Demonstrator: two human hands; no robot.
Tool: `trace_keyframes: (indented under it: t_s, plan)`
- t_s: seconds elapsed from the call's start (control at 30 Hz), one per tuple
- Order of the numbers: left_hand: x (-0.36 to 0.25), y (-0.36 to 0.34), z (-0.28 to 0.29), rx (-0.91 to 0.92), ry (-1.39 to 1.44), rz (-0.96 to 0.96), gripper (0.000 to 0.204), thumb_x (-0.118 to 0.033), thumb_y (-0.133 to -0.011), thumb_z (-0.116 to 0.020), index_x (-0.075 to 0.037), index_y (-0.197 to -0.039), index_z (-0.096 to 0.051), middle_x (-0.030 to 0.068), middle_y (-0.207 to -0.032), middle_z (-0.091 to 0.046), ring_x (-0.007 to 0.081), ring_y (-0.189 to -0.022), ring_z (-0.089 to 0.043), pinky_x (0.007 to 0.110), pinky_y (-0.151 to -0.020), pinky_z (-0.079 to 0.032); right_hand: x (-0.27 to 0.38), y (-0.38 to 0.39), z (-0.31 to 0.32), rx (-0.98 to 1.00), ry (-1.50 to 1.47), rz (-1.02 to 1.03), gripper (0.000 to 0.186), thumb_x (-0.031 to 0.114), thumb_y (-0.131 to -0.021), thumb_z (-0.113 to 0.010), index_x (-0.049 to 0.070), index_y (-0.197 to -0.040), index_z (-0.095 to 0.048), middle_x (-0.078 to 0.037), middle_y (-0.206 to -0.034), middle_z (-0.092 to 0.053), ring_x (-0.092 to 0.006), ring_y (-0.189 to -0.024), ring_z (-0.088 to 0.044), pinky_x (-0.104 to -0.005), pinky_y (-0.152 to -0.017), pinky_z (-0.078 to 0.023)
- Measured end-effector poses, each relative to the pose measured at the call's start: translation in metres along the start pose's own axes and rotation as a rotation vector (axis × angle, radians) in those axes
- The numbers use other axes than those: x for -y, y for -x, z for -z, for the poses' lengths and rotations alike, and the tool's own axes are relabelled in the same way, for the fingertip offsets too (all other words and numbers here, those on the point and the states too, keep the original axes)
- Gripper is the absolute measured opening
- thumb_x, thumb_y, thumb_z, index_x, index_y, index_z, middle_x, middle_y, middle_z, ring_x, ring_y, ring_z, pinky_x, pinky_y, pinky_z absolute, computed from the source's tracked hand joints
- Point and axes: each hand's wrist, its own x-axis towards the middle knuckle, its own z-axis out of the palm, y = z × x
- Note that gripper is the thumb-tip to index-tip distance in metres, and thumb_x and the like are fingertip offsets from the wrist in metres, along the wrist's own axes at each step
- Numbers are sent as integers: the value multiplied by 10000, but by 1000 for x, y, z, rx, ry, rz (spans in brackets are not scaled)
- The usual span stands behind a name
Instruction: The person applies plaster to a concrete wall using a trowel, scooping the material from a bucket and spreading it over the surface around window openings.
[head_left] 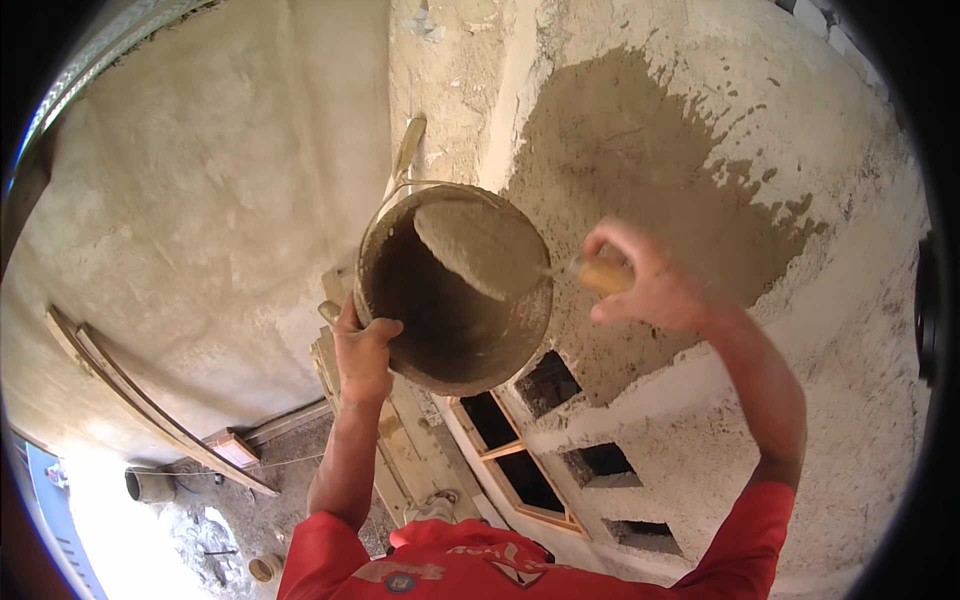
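My left hand [365, 355] grips the near-left rim of a mortar-caked bucket [515, 345], thumb over the edge. The bucket is tilted so its dark inside shows, and its handle stands up at the far left. My right hand [655, 285] is closed round the wooden handle of a trowel [480, 245], just right of the bucket. The trowel's blade is coated with grey-brown mortar and lies across the bucket's mouth. Behind my right hand, a wide patch of wet mortar [640, 150] with splashed edges covers part of the rough wall.
Wooden planks [410, 440] run below the bucket, with one of my feet on them. A wooden window frame [515, 450] and square wall openings [603, 463] lie to the right. Long curved boards [160, 400] lean against the left wall. Another bucket [150, 485] is on the ground far below.
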Motion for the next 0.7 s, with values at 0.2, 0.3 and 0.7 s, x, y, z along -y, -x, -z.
trace_keyframes:
  t_s: [0.2, 0.3, 0.7]
  plan:
    - [-19, 2, 22, 4, -23, -1, 528, 73, -732, -567, 23, -1253, -633, 58, -1099, -701, 141, -958, -646, 267, -874, -507, 20, -19, 79, -40, -236, 32, 500, 248, -816, -754, -7, -1222, -613, -102, -867, -656, -171, -666, -636, -297, -564, -573]
    - [-21, 6, 26, -23, -54, -10, 533, 73, -727, -561, 28, -1254, -628, 65, -1099, -701, 147, -959, -646, 274, -879, -506, -12, -54, 94, -143, -387, 29, 413, 193, -897, -691, -18, -1244, -620, -108, -821, -658, -147, -589, -600, -239, -465, -527]
    - [14, 10, 16, 21, -109, 118, 591, 70, -715, -563, 51, -1304, -601, 79, -1124, -697, 160, -1002, -641, 280, -922, -491, -55, -49, 128, -499, -158, -134, 495, 238, -937, -661, 39, -1374, -543, -83, -906, -626, -117, -666, -604, -271, -473, -515]
